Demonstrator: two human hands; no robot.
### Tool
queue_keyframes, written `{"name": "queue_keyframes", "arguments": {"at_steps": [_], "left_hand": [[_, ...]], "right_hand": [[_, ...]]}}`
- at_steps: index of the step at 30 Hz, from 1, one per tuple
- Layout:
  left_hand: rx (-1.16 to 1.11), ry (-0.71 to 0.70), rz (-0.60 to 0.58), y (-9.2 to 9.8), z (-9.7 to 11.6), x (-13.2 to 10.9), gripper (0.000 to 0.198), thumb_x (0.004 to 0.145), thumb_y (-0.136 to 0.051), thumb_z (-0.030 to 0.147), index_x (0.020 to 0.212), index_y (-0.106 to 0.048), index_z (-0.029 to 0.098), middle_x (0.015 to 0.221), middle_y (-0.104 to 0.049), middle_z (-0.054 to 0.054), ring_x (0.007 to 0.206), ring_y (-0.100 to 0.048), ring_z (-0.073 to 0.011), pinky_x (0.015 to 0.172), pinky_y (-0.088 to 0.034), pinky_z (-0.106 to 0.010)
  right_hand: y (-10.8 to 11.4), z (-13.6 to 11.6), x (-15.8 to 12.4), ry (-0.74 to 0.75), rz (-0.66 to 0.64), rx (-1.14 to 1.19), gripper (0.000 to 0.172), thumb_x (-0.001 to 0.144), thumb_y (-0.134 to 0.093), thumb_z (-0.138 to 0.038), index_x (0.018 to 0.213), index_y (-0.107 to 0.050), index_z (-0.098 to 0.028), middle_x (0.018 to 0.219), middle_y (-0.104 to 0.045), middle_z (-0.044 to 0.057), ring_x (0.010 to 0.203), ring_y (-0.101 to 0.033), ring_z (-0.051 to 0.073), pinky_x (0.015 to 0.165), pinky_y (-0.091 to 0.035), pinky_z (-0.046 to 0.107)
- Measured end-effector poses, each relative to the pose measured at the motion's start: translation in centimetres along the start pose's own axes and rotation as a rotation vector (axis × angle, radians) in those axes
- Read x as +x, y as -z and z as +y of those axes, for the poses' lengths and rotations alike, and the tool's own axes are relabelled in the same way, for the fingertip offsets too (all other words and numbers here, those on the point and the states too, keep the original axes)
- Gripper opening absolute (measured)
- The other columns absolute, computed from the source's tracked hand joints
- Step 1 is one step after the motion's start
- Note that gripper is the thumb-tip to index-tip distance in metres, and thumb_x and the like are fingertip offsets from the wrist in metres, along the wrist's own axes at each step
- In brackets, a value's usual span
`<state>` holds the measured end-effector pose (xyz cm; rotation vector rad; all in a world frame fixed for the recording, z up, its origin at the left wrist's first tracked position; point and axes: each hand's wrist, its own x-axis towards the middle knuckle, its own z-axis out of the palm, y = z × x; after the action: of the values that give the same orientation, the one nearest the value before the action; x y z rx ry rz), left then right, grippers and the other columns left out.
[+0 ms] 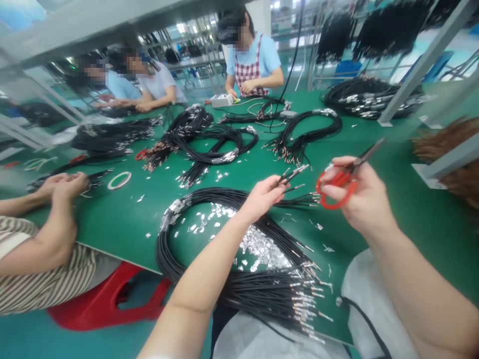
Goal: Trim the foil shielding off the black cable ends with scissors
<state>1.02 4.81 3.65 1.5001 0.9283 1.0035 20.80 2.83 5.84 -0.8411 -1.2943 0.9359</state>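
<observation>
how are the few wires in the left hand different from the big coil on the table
The held wires are only a few strands, pinched in the left hand above the table; the big coil is a thick bundle lying flat on the green table. The held wires fan apart; the big coil's ends lie packed together. Both are black with metal tips.

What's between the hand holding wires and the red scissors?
In the head view, just metal-tipped wire ends, poking from the left hand toward the red scissors in the right hand.
</observation>
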Motion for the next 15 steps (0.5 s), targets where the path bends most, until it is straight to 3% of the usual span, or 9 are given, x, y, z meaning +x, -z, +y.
{"name": "queue_keyframes", "arguments": {"at_steps": [4, 7, 12, 15], "left_hand": [[-0.117, -0.011, 0.096, -0.4, -0.5, -0.2, 0.017, 0.084, -0.049, 0.033, 0.078, -0.045, 0.017, 0.065, -0.044, 0.004, 0.051, -0.035, -0.0049, 0.048, -0.027, -0.02], [-0.072, -0.027, 0.113, -0.8, -1.1, -0.3, 0.02, 0.084, -0.048, 0.035, 0.074, -0.042, 0.018, 0.059, -0.038, 0.005, 0.052, -0.034, -0.0064, 0.05, -0.027, -0.02], [0.038, 0.0, 0.082, -0.8, -1.3, -0.8, 0.019, 0.084, -0.047, 0.033, 0.072, -0.043, 0.019, 0.059, -0.042, 0.005, 0.052, -0.038, -0.0074, 0.052, -0.031, -0.02], [0.069, 0.0, 0.066, -0.8, -1.0, -1.1, 0.013, 0.083, -0.048, 0.03, 0.076, -0.045, 0.019, 0.065, -0.052, 0.003, 0.057, -0.048, -0.0092, 0.059, -0.038, -0.022]], "right_hand": [[-1.4, 1.7, -0.4, -0.064, 0.017, -0.006, 0.028, 0.067, -0.072, -0.019, 0.091, -0.06, -0.024, 0.072, -0.056, -0.004, 0.064, -0.054, 0.011, 0.059, -0.047, 0.025], [-2.5, 2.1, -0.4, -0.104, 0.021, 0.031, 0.029, 0.069, -0.071, -0.021, 0.095, -0.059, -0.024, 0.077, -0.06, -0.002, 0.067, -0.057, 0.012, 0.063, -0.049, 0.028], [-3.7, 1.7, 0.5, -0.073, 0.055, 0.067, 0.028, 0.068, -0.072, -0.022, 0.092, -0.058, -0.023, 0.079, -0.062, -0.001, 0.068, -0.059, 0.012, 0.066, -0.051, 0.029], [-3.9, 1.6, 0.9, -0.061, 0.025, 0.02, 0.025, 0.067, -0.073, -0.024, 0.088, -0.058, -0.022, 0.076, -0.06, -0.002, 0.065, -0.057, 0.012, 0.063, -0.051, 0.028]]}}
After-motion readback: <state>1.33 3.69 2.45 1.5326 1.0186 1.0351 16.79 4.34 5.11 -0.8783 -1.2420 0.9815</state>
